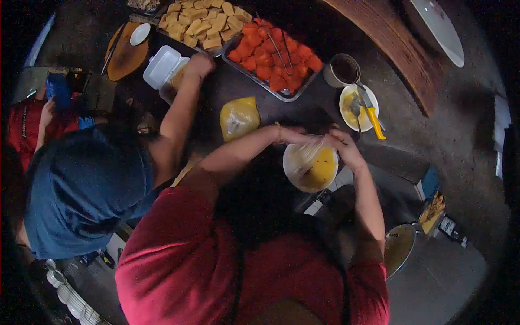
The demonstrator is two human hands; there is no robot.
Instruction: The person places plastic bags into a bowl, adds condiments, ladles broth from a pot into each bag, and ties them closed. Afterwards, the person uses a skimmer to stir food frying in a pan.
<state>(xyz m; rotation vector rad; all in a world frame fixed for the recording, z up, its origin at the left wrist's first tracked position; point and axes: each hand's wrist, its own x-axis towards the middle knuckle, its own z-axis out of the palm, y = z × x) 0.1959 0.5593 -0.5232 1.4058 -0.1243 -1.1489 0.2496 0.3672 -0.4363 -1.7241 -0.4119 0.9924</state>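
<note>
Both my hands are at a clear plastic bag (310,150) above a white bowl (290,176) holding yellow sauce with dark specks. My left hand (291,135) is closed on the bag's left side. My right hand (345,147) pinches its upper right edge. Part of the bag hangs over the bowl, and I cannot make out whether anything is inside it. Left of the bowl, a tied plastic bag of yellow sauce (240,118) lies on the dark table, near my left forearm.
At the back stand a tray of red-orange pieces (273,54) with tongs and a pile of tan blocks (203,24). A pot (343,70) and a bowl with a yellow-handled knife (372,115) are right. A co-worker's hand (200,65) is near a foam box (162,66).
</note>
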